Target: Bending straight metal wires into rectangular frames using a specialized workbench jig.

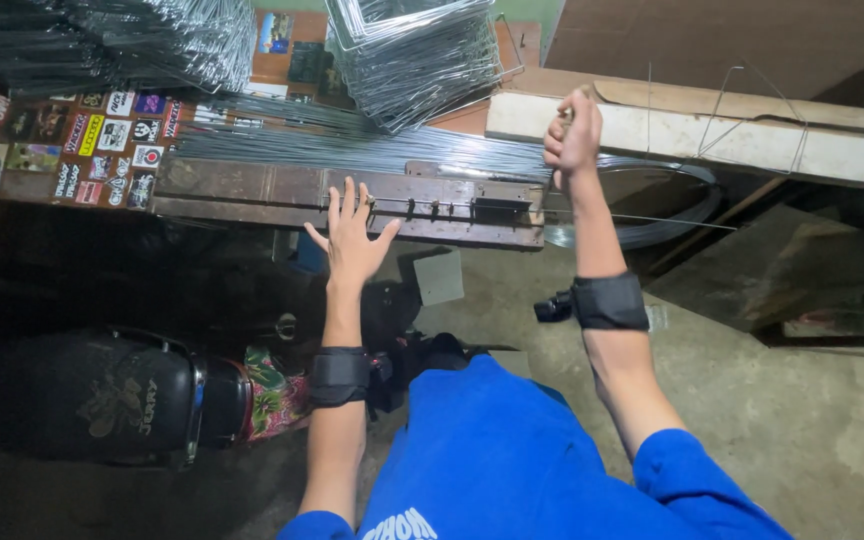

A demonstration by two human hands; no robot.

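Wire [652, 219] on jig [432, 207] (rusty) — right hand [572, 130] above, left hand [352, 235] beside.

L hand [352, 230] flat, fingers spread; R hand [572, 130] fisted (arm raised, extended).

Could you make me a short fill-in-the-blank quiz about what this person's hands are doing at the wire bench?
1. The left hand is spread ____ against the metal jig.
2. The right hand is closed in a ____ around a wire end.
3. Both wrists wear ____ bands.
4. The person's sleeves are ____.

Missing words: open; fist; black; blue
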